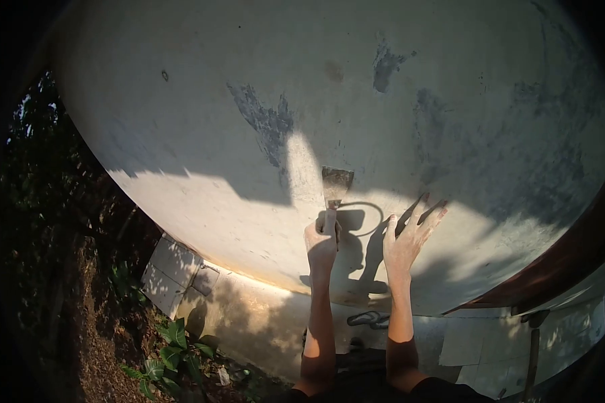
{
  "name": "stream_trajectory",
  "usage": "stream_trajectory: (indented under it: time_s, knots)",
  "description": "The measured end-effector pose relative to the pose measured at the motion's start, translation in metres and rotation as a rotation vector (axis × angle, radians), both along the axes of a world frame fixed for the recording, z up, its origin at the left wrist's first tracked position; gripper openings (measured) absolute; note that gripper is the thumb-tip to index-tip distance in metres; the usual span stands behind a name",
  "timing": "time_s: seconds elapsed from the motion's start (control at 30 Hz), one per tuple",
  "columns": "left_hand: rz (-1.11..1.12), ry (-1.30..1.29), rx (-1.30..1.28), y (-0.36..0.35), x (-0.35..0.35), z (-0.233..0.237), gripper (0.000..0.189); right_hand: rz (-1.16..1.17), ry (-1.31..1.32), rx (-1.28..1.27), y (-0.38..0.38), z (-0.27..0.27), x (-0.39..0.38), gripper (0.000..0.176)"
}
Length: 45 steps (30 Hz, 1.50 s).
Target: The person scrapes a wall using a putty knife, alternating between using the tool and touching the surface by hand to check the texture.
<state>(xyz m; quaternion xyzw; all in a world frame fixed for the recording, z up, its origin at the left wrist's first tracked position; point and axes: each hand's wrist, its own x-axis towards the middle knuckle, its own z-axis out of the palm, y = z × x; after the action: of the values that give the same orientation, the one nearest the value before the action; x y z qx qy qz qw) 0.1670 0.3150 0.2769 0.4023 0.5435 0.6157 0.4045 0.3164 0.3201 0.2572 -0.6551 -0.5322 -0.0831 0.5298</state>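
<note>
My left hand (321,243) is closed round the handle of a putty knife (337,181), whose broad metal blade points up and lies close against the pale wall (181,134). Most of the handle is hidden in the fist. To the right, my right hand (409,242) has its fingers spread, fingertips right at the wall surface, and holds nothing. Both hands look dusty. Dark grey patches (269,124) mark the wall above the blade, and shadows of the hands and head fall across its sunlit lower part.
Paving (255,322) runs along the foot of the wall. Leafy green plants (173,349) grow in bare soil at the lower left, below dark foliage. A brown edge (551,275) borders the wall at right, with a thin post (532,356) below it.
</note>
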Motion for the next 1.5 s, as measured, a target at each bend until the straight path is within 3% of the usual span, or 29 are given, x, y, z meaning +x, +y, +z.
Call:
stream_trajectory:
  time_s: [0.23,0.4,0.47,0.5,0.67,0.83,0.9,1.0,1.1,1.23,1.33,1.4,1.43,1.5]
  knots:
    - [0.025,0.012,0.053,0.0,-0.005,-0.052,0.049,0.042,0.017,-0.019,-0.002,0.0,0.003,0.077]
    - [0.051,0.048,0.072,-0.005,0.013,-0.03,0.047,0.05,-0.001,-0.027,-0.003,-0.001,0.005,0.076]
    - [-0.019,0.194,-0.019,-0.008,0.027,-0.018,0.021,0.05,0.005,-0.034,-0.003,0.001,0.003,0.076]
    - [-0.043,0.191,0.1,-0.003,0.032,-0.03,0.015,0.032,-0.008,-0.029,-0.004,0.001,0.002,0.078]
    - [-0.133,0.063,0.009,0.002,0.041,-0.052,0.014,0.032,-0.017,-0.05,-0.011,0.007,0.004,0.081]
    - [-0.086,0.196,0.044,0.006,0.037,-0.082,0.026,-0.097,0.112,0.031,-0.014,0.003,0.017,0.083]
    - [-0.059,0.21,0.059,-0.005,0.04,-0.049,0.024,-0.09,0.116,0.036,-0.01,-0.002,0.025,0.083]
    - [0.091,0.412,0.186,-0.006,0.046,-0.048,0.018,-0.073,0.128,0.038,-0.01,-0.002,0.026,0.084]
    - [0.201,0.591,0.076,-0.015,0.056,-0.058,0.016,-0.067,0.134,0.035,-0.01,-0.004,0.026,0.083]
    - [0.188,0.511,0.174,-0.02,0.061,-0.052,0.016,-0.074,0.101,0.024,-0.009,-0.006,0.028,0.084]
    - [0.142,0.496,-0.004,-0.021,0.056,-0.047,0.022,-0.068,0.1,0.033,-0.008,-0.005,0.027,0.085]
    - [0.148,0.641,0.0,-0.023,0.056,-0.051,0.025,-0.069,0.118,0.038,-0.007,0.0,0.024,0.085]
    - [0.145,0.642,-0.003,-0.024,0.059,-0.051,0.025,-0.069,0.134,0.04,-0.007,0.001,0.022,0.086]
    - [0.238,0.32,0.107,-0.025,0.068,-0.049,0.028,-0.076,0.131,0.044,-0.005,0.001,0.02,0.086]
